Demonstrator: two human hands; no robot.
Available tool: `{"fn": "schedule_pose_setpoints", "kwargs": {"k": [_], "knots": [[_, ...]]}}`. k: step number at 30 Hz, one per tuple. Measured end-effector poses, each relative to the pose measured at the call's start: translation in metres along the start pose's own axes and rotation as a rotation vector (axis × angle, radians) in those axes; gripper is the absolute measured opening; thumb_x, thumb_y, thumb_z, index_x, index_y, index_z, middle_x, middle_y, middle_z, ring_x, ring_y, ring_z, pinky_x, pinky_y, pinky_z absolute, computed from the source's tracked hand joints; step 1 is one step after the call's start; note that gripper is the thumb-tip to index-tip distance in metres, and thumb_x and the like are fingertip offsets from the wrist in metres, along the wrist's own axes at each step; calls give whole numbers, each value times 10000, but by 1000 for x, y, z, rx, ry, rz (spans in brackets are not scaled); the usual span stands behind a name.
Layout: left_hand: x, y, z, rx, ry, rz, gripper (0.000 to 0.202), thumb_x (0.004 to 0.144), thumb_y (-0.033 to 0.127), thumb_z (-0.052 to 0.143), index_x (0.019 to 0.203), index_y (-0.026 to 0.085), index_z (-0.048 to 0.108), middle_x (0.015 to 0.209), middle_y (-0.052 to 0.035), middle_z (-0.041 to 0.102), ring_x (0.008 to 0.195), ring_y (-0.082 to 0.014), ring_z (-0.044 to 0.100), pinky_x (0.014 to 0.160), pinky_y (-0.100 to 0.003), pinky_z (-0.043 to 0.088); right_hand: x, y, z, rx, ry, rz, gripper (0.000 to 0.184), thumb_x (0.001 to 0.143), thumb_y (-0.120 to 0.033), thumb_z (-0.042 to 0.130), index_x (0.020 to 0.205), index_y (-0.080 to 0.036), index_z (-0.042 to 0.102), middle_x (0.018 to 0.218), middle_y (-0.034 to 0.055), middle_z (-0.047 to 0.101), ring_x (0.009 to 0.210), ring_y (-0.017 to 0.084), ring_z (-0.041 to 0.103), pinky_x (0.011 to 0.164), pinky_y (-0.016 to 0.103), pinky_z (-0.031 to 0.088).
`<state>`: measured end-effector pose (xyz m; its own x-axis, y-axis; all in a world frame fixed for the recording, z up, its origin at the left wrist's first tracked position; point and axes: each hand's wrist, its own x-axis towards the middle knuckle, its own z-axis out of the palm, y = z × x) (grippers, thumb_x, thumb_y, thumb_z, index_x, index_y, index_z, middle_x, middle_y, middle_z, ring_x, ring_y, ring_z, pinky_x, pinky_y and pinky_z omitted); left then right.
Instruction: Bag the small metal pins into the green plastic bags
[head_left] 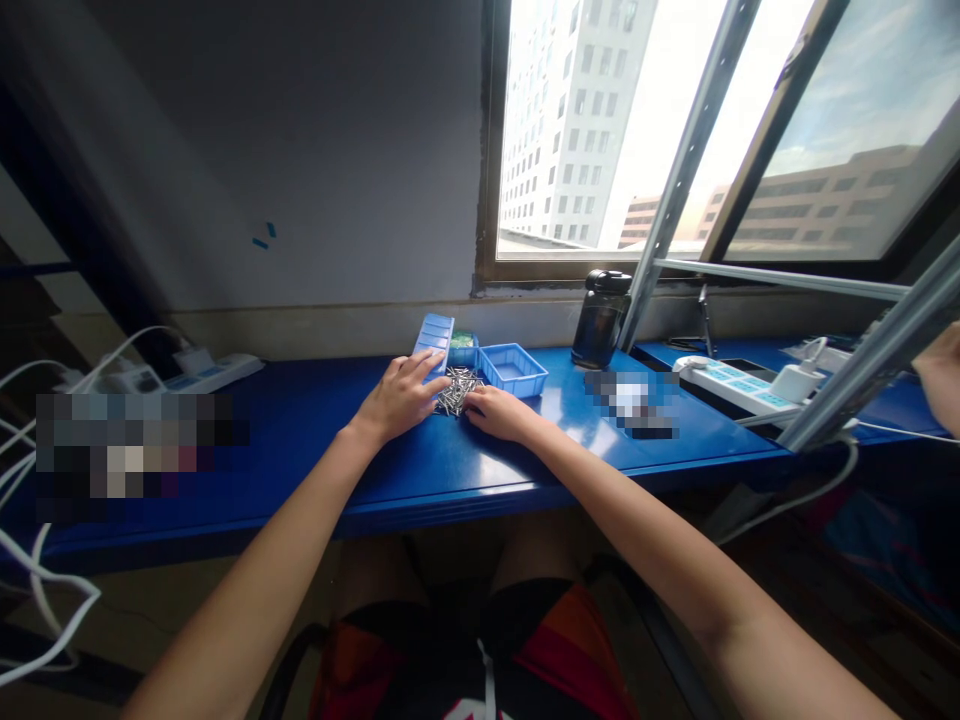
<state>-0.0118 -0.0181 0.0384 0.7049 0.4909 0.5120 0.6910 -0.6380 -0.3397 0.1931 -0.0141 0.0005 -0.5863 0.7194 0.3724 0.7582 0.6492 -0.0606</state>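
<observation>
A loose pile of small silvery metal pieces, which look like screws, lies on the blue table. Along the left of the pile my left hand is closed on the near edge of a tilted blue plastic bin, its fingers laid over the side. My right hand touches the pile's right edge with curled fingers; whatever sits between its fingertips is hidden. Just behind that hand stands a shallow blue basket. Another blue bin with something green inside is partly covered by the tilted one.
A dark bottle stands by the window, near a metal post. White power strips lie at the right and left, with loose cables. Another person's hand shows at the right edge. Two table patches are blurred.
</observation>
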Motion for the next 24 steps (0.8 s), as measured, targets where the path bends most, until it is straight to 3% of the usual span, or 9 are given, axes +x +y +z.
{"fn": "schedule_pose_setpoints", "kwargs": {"k": [5,13,16,21,24], "knots": [[3,0,3,16,-9,59,368,766,103,473,1082,258,581,1383,-74,373,1291,-254,285,997,-460,287,0,1,1,1,8,-12,118,811,-155,482,848,-137,593,835,66,593,839,156,540,784,265,402],[-1,-2,-3,-15,42,27,306,786,136,481,1049,251,588,1374,-67,385,1285,-245,299,1009,-444,287,0,1,2,1,2,-2,123,819,-163,479,855,-136,594,852,70,597,852,154,541,781,258,400],[-4,-5,-8,-39,128,-124,240,801,226,512,1028,234,589,1368,-73,384,1273,-260,311,1000,-428,310,0,1,2,3,-7,1,138,832,-172,467,870,-137,595,872,72,598,849,150,541,773,252,398],[-17,-17,-8,-116,263,-553,321,765,389,568,1033,212,562,1309,-91,408,1195,-278,396,951,-379,375,1,1,1,8,-29,13,151,828,-163,470,903,-133,598,897,80,598,869,151,540,770,240,395],[-30,-31,-5,-208,263,-810,347,743,452,568,1003,223,553,1204,-82,477,1092,-270,481,876,-355,427,1,1,-1,11,-29,11,150,826,-162,475,905,-133,600,905,82,597,860,150,543,761,237,398]]}}
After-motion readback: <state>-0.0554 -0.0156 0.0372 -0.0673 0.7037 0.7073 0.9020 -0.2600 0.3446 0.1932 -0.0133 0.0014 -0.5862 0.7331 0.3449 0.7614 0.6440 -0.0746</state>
